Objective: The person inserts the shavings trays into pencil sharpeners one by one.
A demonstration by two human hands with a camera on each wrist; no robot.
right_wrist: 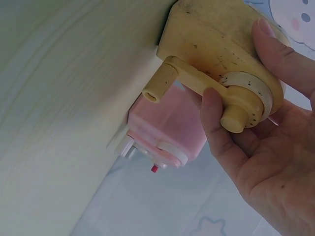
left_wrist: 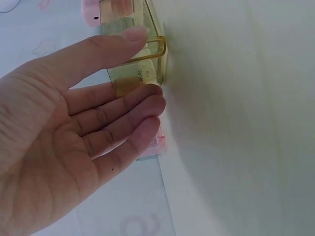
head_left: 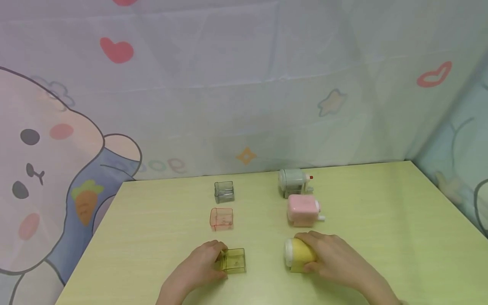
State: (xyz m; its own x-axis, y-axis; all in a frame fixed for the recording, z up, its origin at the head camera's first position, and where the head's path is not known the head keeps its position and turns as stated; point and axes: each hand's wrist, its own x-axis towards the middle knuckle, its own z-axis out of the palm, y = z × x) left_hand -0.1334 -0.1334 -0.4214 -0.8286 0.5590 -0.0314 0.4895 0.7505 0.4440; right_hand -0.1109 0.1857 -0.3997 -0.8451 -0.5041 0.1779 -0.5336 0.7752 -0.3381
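Yellow sharpener [head_left: 299, 254] on the worktop [head_left: 381, 212], and I see the right hand [head_left: 331, 258] with fingers clamped round its rounded plastic; only the right wrist shows me its scuffed crank [right_wrist: 194, 76]. Left hand [head_left: 200, 264] pinching the clear yellow drawer [head_left: 237, 262]; its lettering [left_wrist: 145, 77], I can't read.

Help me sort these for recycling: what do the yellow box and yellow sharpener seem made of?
Yellow box: probably hard plastic, glossy; its tinted walls are see-through. Yellow sharpener: likely opaque moulded plastic, smooth and satiny; rounded edges, dark scuffs, no metallic shine outside. Its inside is hidden.
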